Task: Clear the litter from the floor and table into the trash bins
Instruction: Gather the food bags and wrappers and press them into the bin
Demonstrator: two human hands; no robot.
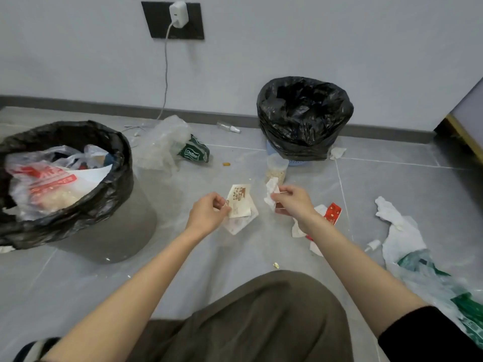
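While the left hand pinches a beige printed wrapper above the floor, the right hand grips a crumpled white tissue. Both hold their litter between the full grey bin at left and the black-lined bin by the wall.

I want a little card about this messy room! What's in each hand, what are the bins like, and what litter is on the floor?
Left hand: pinches a beige printed wrapper
Right hand: pinches a crumpled white tissue
Grey bin: black liner, stuffed with plastic bags and paper
Far bin: beside the wall, black liner, only the liner shows inside
Floor litter: clear plastic bag, green packet, small bottle, red packet
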